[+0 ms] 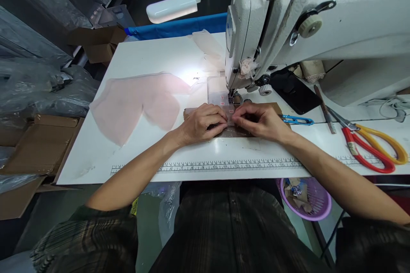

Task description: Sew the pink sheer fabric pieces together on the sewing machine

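My left hand [203, 123] and my right hand [259, 120] meet on a small brown piece of fabric [278, 108] lying on the white sewing table [134, 57], just in front of the needle of the white sewing machine [256, 30]. Both hands have their fingers curled and pinched together on the fabric's middle, fingertips nearly touching. The presser foot [235, 97] stands a little beyond my fingertips. The fabric is mostly hidden under my hands.
A sheer pink fabric piece [134, 102] lies at the left. Blue thread snips [297, 120], red and yellow scissors [368, 145] and a black phone [294, 91] lie at the right. A lamp [173, 7] shines above. A purple basket [307, 200] hangs below the table edge.
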### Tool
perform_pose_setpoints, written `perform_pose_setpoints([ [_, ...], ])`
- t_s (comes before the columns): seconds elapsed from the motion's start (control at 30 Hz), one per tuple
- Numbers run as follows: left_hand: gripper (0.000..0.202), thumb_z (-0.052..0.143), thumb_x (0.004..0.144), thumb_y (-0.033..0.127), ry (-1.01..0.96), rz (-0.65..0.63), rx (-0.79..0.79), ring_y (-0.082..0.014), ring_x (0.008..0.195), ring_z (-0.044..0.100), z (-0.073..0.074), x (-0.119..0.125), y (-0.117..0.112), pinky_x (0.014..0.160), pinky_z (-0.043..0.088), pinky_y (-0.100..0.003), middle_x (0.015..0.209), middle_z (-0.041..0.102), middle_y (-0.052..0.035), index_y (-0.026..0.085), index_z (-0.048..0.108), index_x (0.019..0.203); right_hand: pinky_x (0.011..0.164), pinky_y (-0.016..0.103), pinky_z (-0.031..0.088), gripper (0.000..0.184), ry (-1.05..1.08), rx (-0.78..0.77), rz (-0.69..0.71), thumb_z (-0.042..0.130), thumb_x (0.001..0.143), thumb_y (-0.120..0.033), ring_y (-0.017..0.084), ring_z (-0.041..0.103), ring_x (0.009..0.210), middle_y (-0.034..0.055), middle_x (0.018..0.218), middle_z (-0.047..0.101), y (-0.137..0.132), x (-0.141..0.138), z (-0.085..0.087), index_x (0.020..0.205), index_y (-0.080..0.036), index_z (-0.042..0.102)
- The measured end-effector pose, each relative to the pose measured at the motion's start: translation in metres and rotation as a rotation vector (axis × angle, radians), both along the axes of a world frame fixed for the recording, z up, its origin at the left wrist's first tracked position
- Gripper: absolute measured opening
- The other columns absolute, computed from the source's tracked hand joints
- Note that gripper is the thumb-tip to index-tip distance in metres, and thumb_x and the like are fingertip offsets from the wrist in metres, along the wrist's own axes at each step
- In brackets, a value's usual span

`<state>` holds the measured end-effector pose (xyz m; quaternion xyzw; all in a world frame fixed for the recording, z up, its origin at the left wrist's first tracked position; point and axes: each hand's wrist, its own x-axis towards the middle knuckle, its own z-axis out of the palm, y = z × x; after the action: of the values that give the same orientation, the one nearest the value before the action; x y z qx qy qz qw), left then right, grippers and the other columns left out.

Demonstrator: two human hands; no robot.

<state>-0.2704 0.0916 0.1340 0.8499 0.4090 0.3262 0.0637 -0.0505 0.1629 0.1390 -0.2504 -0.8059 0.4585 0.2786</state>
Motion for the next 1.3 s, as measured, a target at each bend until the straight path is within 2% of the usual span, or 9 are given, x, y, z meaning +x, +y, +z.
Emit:
perform_pose_setpoints([
  [0.07, 0.021, 0.057, 0.097, 0.024, 0.007, -0.009, -0.015, -0.0159, 0.083, 0.069, 0.000, 0.000, 0.000, 0.076, 0.058, -0.035, 0.090, 0.075, -0.0056, 0.019, 0.072, 0.082, 0.054, 0.026, 0.043, 0.035, 0.008, -0.080, -0.110, 0.063, 0.089, -0.052, 0.012, 0.053, 0.061, 0.0028, 0.073, 0.064, 0.006, 0.005, 0.003, 0.086, -0.017, 0.069],
  [0.13, 0.021, 0.057, 0.097, 0.025, 0.023, -0.043, -0.025, -0.0158, 0.082, 0.070, -0.001, -0.001, 0.001, 0.075, 0.059, -0.035, 0.090, 0.075, -0.0058, 0.020, 0.073, 0.084, 0.050, 0.026, 0.038, 0.040, -0.084, -0.040, -0.162, 0.059, 0.090, -0.055, 0.011, 0.048, 0.055, 0.0019, 0.066, 0.060, 0.015, 0.013, 0.007, 0.079, -0.017, 0.069],
  [0.23, 0.018, 0.058, 0.097, 0.025, 0.076, -0.087, -0.014, -0.0152, 0.083, 0.070, -0.003, -0.002, 0.001, 0.075, 0.059, -0.034, 0.091, 0.076, -0.0051, 0.020, 0.073, 0.087, 0.053, 0.029, 0.036, 0.041, -0.305, 0.251, -0.258, 0.056, 0.093, -0.046, 0.013, 0.047, 0.056, 0.0036, 0.062, 0.056, 0.025, 0.021, 0.010, 0.064, -0.017, 0.063],
  [0.33, 0.017, 0.058, 0.097, 0.024, 0.138, -0.105, 0.052, -0.0143, 0.082, 0.070, -0.003, -0.001, 0.000, 0.073, 0.057, -0.033, 0.092, 0.076, -0.0037, 0.020, 0.072, 0.087, 0.059, 0.030, 0.040, 0.026, -0.281, 0.430, -0.327, 0.057, 0.090, -0.032, 0.015, 0.053, 0.062, 0.0063, 0.071, 0.060, 0.027, 0.021, 0.007, 0.072, -0.016, 0.066],
  [0.47, 0.017, 0.058, 0.098, 0.022, 0.179, -0.128, 0.134, -0.0138, 0.079, 0.069, -0.002, -0.001, 0.000, 0.070, 0.055, -0.032, 0.090, 0.076, -0.0032, 0.019, 0.071, 0.087, 0.070, 0.031, 0.048, 0.022, -0.201, 0.498, -0.184, 0.055, 0.087, -0.023, 0.017, 0.060, 0.074, 0.0093, 0.088, 0.068, 0.022, 0.015, -0.003, 0.098, -0.013, 0.071],
  [0.7, 0.017, 0.055, 0.098, 0.022, 0.296, -0.134, 0.138, -0.0150, 0.083, 0.068, 0.004, -0.001, -0.002, 0.073, 0.052, -0.034, 0.097, 0.076, -0.0038, 0.021, 0.071, 0.091, 0.081, 0.035, 0.052, 0.037, -0.185, 0.747, 0.046, 0.051, 0.088, -0.017, 0.021, 0.061, 0.094, 0.0095, 0.103, 0.065, 0.025, 0.015, -0.018, 0.114, -0.026, 0.076],
  [0.87, 0.018, 0.055, 0.097, 0.018, 0.313, -0.181, 0.209, -0.0155, 0.085, 0.068, 0.006, -0.001, 0.000, 0.077, 0.053, -0.034, 0.099, 0.076, -0.0043, 0.018, 0.071, 0.090, 0.079, 0.037, 0.050, 0.035, -0.191, 0.796, 0.054, 0.051, 0.090, -0.018, 0.022, 0.059, 0.094, 0.0106, 0.103, 0.063, 0.027, 0.016, -0.020, 0.113, -0.026, 0.077],
  [1.07, 0.020, 0.054, 0.094, 0.020, 0.296, -0.284, 0.052, -0.0148, 0.075, 0.065, 0.013, -0.001, 0.015, 0.072, 0.052, -0.032, 0.087, 0.074, -0.0043, 0.020, 0.073, 0.086, 0.082, 0.037, 0.048, 0.037, -0.252, 0.748, 0.052, 0.050, 0.090, -0.018, 0.023, 0.057, 0.099, 0.0109, 0.107, 0.062, 0.023, 0.016, -0.015, 0.113, -0.028, 0.076],
  [1.3, 0.016, 0.056, 0.091, 0.022, 0.224, -0.257, 0.069, -0.0177, 0.083, 0.066, 0.009, -0.004, 0.015, 0.077, 0.053, -0.035, 0.096, 0.074, -0.0062, 0.017, 0.072, 0.092, 0.079, 0.038, 0.047, 0.038, -0.364, 0.755, -0.002, 0.048, 0.092, -0.019, 0.024, 0.057, 0.096, 0.0123, 0.109, 0.062, 0.018, 0.013, -0.013, 0.119, -0.026, 0.074],
])
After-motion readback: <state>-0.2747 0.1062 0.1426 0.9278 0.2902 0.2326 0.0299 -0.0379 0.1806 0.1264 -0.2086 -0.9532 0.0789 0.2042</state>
